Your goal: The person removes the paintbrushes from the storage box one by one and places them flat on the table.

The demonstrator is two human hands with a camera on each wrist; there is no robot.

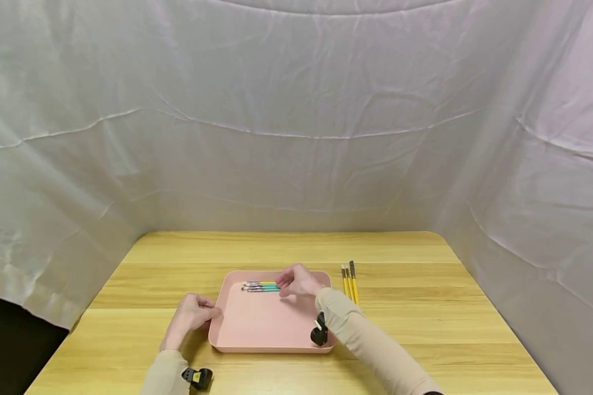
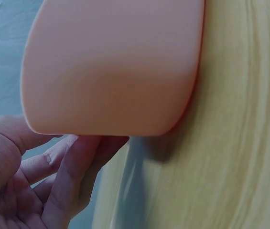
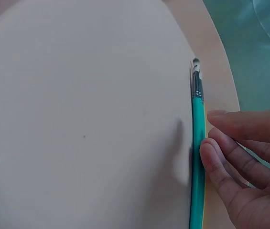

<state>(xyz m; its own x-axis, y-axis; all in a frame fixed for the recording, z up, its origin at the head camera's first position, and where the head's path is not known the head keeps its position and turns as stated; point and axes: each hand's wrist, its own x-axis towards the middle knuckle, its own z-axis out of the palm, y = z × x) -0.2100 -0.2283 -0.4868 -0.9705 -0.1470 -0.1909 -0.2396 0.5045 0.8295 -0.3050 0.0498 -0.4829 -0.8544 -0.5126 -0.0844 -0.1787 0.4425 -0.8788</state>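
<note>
A pink rectangular tray [image 1: 267, 323] lies on the table. Its left rim is held by my left hand [image 1: 190, 317]; the left wrist view shows the thumb at the rim and the fingers [image 2: 80, 167] against the tray's outer wall. Several thin paintbrushes [image 1: 263, 289] with teal and yellow handles lie side by side near the tray's far wall, bristles to the left. Over their handle ends is my right hand [image 1: 298, 281]. In the right wrist view its loosely bent fingers [image 3: 230, 155] are right beside the teal paintbrush [image 3: 198, 143], with thumb and forefinger apart.
Three yellow-handled paintbrushes [image 1: 350, 282] lie on the wooden table [image 1: 415, 307] just right of the tray, bristles pointing away. A grey-white cloth [image 1: 296, 181] hangs behind the table and along both sides.
</note>
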